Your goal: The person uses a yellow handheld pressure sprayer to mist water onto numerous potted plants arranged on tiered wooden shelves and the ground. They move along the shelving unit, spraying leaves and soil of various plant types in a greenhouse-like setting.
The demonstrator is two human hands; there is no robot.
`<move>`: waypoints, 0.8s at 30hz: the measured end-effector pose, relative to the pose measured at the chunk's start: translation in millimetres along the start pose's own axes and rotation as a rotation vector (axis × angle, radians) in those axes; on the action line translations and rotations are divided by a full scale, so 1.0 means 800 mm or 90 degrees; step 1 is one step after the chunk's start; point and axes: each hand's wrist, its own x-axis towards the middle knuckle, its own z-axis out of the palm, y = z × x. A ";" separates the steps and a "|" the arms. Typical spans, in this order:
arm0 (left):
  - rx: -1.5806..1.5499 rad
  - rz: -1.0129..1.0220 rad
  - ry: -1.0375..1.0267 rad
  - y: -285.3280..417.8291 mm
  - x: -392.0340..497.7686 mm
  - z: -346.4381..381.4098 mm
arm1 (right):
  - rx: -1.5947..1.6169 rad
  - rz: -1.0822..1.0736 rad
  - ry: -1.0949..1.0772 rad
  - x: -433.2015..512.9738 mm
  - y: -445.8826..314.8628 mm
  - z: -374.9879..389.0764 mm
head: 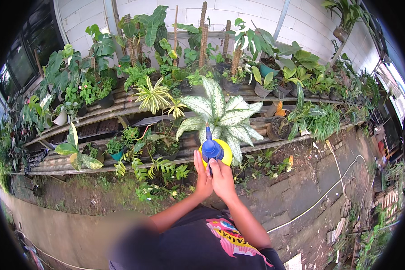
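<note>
A hand pump sprayer with a blue head (212,148) and a yellow bottle (226,153) is between my hands, its thin nozzle (208,130) pointing away from me. My right hand (224,180) grips the handle, thumb on top at the rear of the head. Against the bottle's left side rests my left hand (202,177), fingers extended; the bottle's lower part is hidden. Just beyond the nozzle spreads a dieffenbachia (236,116) with white-and-green mottled leaves, some of them partly behind the sprayer. Faint whitish haze shows near the nozzle tip.
Tiered wooden shelves (121,111) carry many potted plants, among them a yellow-striped dracaena (153,94) and a dark pot (278,129) at the right. Behind them rises a white block wall (256,13). A pale hose (319,199) curves across the ground at my right.
</note>
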 end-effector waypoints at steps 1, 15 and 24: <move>-0.015 -0.009 -0.001 0.001 0.001 0.000 | 0.004 0.016 0.002 -0.001 -0.002 -0.004; 0.000 0.031 -0.062 0.025 -0.007 0.005 | -0.114 -0.008 0.073 -0.026 -0.001 -0.020; -0.134 -0.075 0.030 0.014 -0.029 0.000 | -0.289 -0.148 -0.062 -0.030 -0.018 -0.017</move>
